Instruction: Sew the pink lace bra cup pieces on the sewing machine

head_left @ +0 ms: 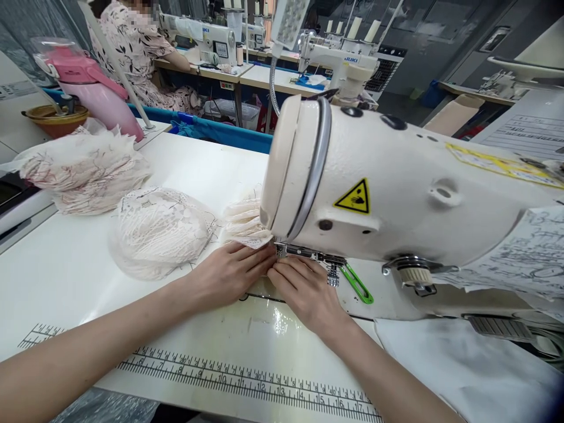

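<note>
A white sewing machine [396, 188] fills the right of the head view, its head over the table. My left hand [229, 273] lies flat with fingers stretched toward the needle area, pressing a strip of cream lace [244, 226] that runs under the machine head. My right hand [304, 288] sits beside it, fingers curled down at the presser foot [286, 251], where the fingertips are hidden. A rounded pile of white lace pieces [158, 232] lies just left of my left hand.
A bigger heap of lace with reddish pattern [83, 170] lies at the far left beside a pink bottle [94, 88]. A printed ruler [247, 385] runs along the white table's near edge. Another person [141, 53] sits at a machine behind. Papers [524, 252] hang on the right.
</note>
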The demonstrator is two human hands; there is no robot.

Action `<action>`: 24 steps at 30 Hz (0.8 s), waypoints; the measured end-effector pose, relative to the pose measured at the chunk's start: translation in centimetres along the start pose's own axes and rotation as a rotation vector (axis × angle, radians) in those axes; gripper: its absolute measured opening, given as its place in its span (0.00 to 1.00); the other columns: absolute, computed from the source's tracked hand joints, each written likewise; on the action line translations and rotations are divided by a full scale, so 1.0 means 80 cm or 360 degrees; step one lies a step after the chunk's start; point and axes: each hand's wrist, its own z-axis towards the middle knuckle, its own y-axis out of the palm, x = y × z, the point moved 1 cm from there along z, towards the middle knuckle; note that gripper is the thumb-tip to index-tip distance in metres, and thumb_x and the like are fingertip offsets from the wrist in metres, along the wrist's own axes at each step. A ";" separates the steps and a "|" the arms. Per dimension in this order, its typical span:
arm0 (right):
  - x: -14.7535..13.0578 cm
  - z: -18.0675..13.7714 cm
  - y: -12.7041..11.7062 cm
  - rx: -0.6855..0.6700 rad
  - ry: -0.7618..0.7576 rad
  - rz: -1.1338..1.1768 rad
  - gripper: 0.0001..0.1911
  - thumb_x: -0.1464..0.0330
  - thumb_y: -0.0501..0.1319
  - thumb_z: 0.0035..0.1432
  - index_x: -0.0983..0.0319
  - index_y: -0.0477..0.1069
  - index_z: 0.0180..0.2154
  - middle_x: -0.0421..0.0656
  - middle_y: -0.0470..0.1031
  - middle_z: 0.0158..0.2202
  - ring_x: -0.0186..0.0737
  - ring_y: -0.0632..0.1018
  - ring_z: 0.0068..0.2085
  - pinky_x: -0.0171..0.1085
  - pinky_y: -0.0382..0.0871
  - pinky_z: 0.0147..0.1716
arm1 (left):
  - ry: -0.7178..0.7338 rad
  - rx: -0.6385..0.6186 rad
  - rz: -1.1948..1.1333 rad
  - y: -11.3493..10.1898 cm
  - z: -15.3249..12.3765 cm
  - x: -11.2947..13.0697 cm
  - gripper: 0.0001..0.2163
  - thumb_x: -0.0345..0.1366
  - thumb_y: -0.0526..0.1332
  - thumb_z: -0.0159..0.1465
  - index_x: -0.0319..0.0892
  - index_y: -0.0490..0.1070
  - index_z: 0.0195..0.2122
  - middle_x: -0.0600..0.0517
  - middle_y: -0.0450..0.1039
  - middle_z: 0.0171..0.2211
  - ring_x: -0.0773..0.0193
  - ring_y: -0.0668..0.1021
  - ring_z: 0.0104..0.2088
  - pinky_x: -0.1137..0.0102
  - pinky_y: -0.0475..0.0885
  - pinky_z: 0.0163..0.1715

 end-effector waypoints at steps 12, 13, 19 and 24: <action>-0.004 0.001 -0.006 0.0020 0.0065 0.0069 0.06 0.74 0.58 0.62 0.63 0.75 0.36 0.43 0.79 0.39 0.37 0.77 0.44 0.36 0.69 0.49 | -0.0028 -0.0177 -0.0132 0.003 -0.002 -0.002 0.20 0.26 0.51 0.63 0.33 0.66 0.57 0.43 0.68 0.56 0.57 0.78 0.47 0.65 0.72 0.43; -0.004 0.000 -0.008 0.0016 0.0071 0.0064 0.06 0.73 0.58 0.63 0.62 0.75 0.37 0.44 0.79 0.39 0.37 0.77 0.44 0.37 0.69 0.50 | -0.0029 -0.0179 -0.0126 0.002 -0.002 -0.002 0.20 0.26 0.51 0.63 0.33 0.65 0.57 0.42 0.69 0.56 0.56 0.77 0.47 0.65 0.72 0.43; -0.006 -0.003 -0.009 0.0000 0.0069 0.0041 0.07 0.72 0.59 0.63 0.64 0.75 0.39 0.45 0.78 0.42 0.38 0.77 0.47 0.38 0.68 0.51 | -0.0071 -0.0140 -0.0047 0.001 0.001 0.004 0.18 0.27 0.50 0.65 0.32 0.67 0.55 0.41 0.71 0.54 0.57 0.79 0.42 0.65 0.73 0.39; -0.005 -0.005 -0.009 0.0007 0.0073 0.0000 0.08 0.71 0.58 0.64 0.65 0.76 0.41 0.46 0.79 0.43 0.39 0.77 0.46 0.38 0.67 0.51 | -0.0105 -0.0144 -0.0006 0.004 0.003 0.009 0.17 0.29 0.49 0.67 0.32 0.67 0.54 0.40 0.72 0.52 0.55 0.79 0.42 0.64 0.74 0.38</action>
